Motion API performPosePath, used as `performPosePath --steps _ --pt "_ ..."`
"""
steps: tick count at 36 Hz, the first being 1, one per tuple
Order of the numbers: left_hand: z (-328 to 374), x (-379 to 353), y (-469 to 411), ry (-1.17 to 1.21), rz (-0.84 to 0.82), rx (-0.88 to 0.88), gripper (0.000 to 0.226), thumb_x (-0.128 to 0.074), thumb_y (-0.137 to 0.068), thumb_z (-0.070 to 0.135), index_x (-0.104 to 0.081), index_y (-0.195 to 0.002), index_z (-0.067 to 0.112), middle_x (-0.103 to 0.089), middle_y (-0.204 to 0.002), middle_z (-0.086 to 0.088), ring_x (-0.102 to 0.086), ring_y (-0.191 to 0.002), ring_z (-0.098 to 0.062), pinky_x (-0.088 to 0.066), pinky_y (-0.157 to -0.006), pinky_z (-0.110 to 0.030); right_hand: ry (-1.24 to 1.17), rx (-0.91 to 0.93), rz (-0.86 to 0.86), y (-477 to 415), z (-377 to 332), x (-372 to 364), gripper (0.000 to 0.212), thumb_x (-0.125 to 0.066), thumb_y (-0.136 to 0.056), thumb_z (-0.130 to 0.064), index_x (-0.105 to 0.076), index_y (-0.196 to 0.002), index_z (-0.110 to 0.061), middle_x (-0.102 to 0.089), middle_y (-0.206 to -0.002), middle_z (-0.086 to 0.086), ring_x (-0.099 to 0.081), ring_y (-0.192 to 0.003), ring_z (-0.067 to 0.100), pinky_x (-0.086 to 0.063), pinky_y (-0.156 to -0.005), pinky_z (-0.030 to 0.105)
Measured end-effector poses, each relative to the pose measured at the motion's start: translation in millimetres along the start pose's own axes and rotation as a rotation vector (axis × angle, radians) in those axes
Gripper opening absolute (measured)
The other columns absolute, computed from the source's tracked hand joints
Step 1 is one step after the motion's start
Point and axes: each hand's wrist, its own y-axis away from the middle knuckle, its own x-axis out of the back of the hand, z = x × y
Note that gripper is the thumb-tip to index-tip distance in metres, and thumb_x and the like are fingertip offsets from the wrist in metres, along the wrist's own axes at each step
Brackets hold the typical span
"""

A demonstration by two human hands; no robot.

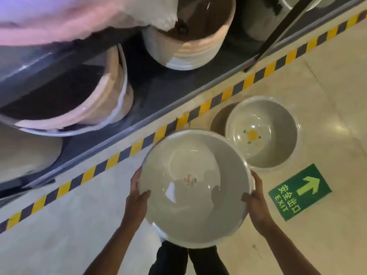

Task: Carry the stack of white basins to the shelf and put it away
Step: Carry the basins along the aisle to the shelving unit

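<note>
Now both hands, left hand (137, 197) and right hand (256, 197), grip opposite rims of the white basin stack (195, 187); the shelf (155, 90) lies ahead-left.

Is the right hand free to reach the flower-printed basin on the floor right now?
Probably not: the right hand and left hand both grip the rim of the carried white basin stack. The flower-printed basin sits unobstructed beyond it.

Held basin stack (195, 187) before shelf (158, 92); basin (262, 133) right.
</note>
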Motion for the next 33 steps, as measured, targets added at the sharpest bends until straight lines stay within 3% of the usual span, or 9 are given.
performPosePath --steps 2,7,12,17,20,23,25,28,33 --pt "-16.3 -11.1 -18.7 -0.027 0.000 0.000 0.068 -0.058 -0.080 0.030 -0.035 -0.134 0.063 -0.053 -0.126 0.038 -0.056 -0.120 -0.014 -0.053 -0.093 -0.045 -0.012 -0.002 0.007 -14.1 22.5 -1.9 0.080 -0.063 -0.078 -0.016 -0.038 -0.145 -0.050 -0.054 -0.139 0.007 -0.059 -0.121 0.037 -0.061 -0.085 0.056" --pt "-45.0 -33.8 -51.2 -0.098 0.004 0.001 0.063 -0.051 -0.083 0.035 -0.029 -0.119 0.081 -0.048 -0.142 0.016 -0.051 -0.122 -0.018 -0.049 -0.098 -0.043 -0.026 0.006 0.028 -37.5 60.4 -12.7 0.072 -0.063 -0.085 -0.021 -0.037 -0.147 -0.048 -0.053 -0.139 -0.001 -0.059 -0.123 0.028 -0.062 -0.084 0.050" --pt "-71.0 -35.5 -76.0 -0.157 0.033 -0.029 0.060 -0.046 -0.088 0.038 -0.023 -0.119 0.084 -0.041 -0.134 0.036 -0.048 -0.119 -0.010 -0.044 -0.096 -0.034 -0.070 -0.061 -0.001 -58.3 89.4 -28.6 0.076 -0.065 -0.086 -0.021 -0.033 -0.147 -0.053 -0.052 -0.138 -0.006 -0.056 -0.123 0.023 -0.063 -0.084 0.043" --pt "-101.5 -29.1 -80.3 -0.143 0.018 -0.033 0.063 -0.048 -0.090 0.035 -0.023 -0.122 0.083 -0.035 -0.123 0.059 -0.047 -0.117 0.009 -0.044 -0.096 -0.017 -0.069 -0.149 0.038 -63.3 114.8 -46.8 0.062 -0.053 -0.104 -0.028 -0.024 -0.150 -0.056 -0.050 -0.134 -0.023 -0.056 -0.120 0.014 -0.061 -0.068 0.021" --pt "-118.6 -30.9 -79.0 -0.119 0.031 -0.003 0.067 -0.049 -0.088 0.031 -0.024 -0.123 0.081 -0.037 -0.121 0.060 -0.048 -0.120 -0.004 -0.045 -0.101 -0.034 -0.074 -0.175 0.066 -62.0 121.9 -52.6 0.059 -0.051 -0.104 -0.029 -0.023 -0.148 -0.055 -0.049 -0.130 -0.025 -0.055 -0.113 0.006 -0.057 -0.060 0.013" --pt "-129.4 -34.8 -84.6 -0.083 0.050 0.034 0.067 -0.049 -0.086 0.031 -0.025 -0.122 0.083 -0.039 -0.114 0.063 -0.051 -0.114 -0.008 -0.045 -0.096 -0.034 -0.054 -0.174 0.091 -66.9 128.5 -52.3 0.059 -0.055 -0.103 -0.030 -0.027 -0.142 -0.063 -0.052 -0.131 -0.025 -0.057 -0.113 0.008 -0.061 -0.065 0.020" --pt "-134.8 -34.1 -87.1 -0.037 0.046 0.059 0.066 -0.050 -0.085 0.032 -0.026 -0.126 0.079 -0.042 -0.112 0.061 -0.053 -0.112 -0.012 -0.047 -0.094 -0.036 -0.066 -0.173 0.103 -69.9 133.1 -51.1 0.061 -0.062 -0.100 -0.031 -0.032 -0.135 -0.071 -0.054 -0.133 -0.022 -0.057 -0.119 0.015 -0.064 -0.080 0.037" --pt "-137.1 -33.5 -89.5 0.087 0.044 0.059 0.071 -0.059 -0.082 0.026 -0.035 -0.141 0.057 -0.047 -0.130 0.044 -0.052 -0.123 -0.009 -0.048 -0.102 -0.037 -0.121 -0.208 0.094 -76.0 141.0 -45.1 0.068 -0.072 -0.092 -0.019 -0.043 -0.139 -0.058 -0.060 -0.134 -0.010 -0.058 -0.122 0.031 -0.058 -0.088 0.060" --pt "-112.3 -31.0 -90.6 0.295 0.016 0.083 0.083 -0.064 -0.074 0.001 -0.040 -0.149 0.029 -0.049 -0.147 0.008 -0.053 -0.122 0.001 -0.050 -0.084 -0.012 -0.154 -0.168 0.037 -71.1 117.3 -43.0 0.069 -0.071 -0.090 -0.012 -0.045 -0.143 -0.048 -0.062 -0.132 -0.004 -0.059 -0.121 0.034 -0.061 -0.083 0.058"
